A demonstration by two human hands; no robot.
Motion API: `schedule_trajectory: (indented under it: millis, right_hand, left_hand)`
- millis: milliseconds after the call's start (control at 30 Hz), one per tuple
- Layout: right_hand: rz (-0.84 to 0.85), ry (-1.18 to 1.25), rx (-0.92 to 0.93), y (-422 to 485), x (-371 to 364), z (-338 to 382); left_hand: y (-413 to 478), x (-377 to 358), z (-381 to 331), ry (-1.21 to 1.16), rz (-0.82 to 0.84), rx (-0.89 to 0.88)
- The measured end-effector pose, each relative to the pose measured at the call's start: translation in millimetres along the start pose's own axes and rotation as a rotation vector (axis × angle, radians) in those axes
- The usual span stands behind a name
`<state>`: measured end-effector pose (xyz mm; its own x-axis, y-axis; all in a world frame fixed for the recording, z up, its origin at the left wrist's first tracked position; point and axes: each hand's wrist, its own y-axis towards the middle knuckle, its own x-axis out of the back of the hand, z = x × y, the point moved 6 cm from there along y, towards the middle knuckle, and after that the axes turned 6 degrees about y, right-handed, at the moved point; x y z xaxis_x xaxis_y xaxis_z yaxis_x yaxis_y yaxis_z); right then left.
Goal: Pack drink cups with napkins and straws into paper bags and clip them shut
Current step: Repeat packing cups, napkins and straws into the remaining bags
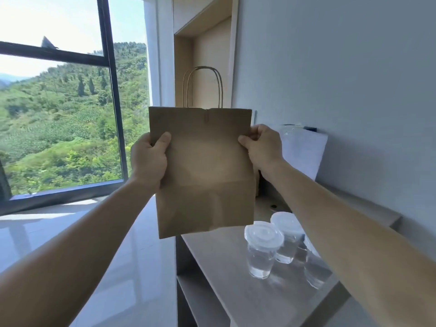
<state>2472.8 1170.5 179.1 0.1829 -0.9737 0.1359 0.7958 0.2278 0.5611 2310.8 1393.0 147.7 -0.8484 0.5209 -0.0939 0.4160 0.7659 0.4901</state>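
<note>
A flat brown paper bag [203, 171] with twisted paper handles is held upright in the air in front of me. My left hand [149, 156] grips its left edge, thumb on the front face. My right hand [263, 147] pinches its right edge at about the same height. The bag is still folded flat. Below it, on the grey shelf top [221, 263], stand three clear plastic cups with lids, holding clear liquid: one in front [262, 249], one behind it [286, 237], and one [316, 272] partly hidden by my right forearm.
A white plastic packet [304, 149] leans against the wall behind my right hand. A large window [59, 102] fills the left side, above a glossy white sill [70, 232]. A wooden niche [207, 55] is behind the bag. Open shelves sit under the shelf top.
</note>
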Motion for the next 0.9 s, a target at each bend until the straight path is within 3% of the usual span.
schedule_trajectory:
  millis: [300, 600, 900]
  right_hand:
    - [0.066, -0.229, -0.081, 73, -99, -92]
    - [0.171, -0.443, -0.187, 130, -175, -170]
    - [0.094, -0.432, -0.106, 172, -186, -183]
  left_hand:
    - [76, -6, 110, 0.120, 0.003, -0.013]
    - [130, -22, 223, 0.228, 0.074, 0.099]
    - [139, -59, 254, 0.141, 0.064, 0.093]
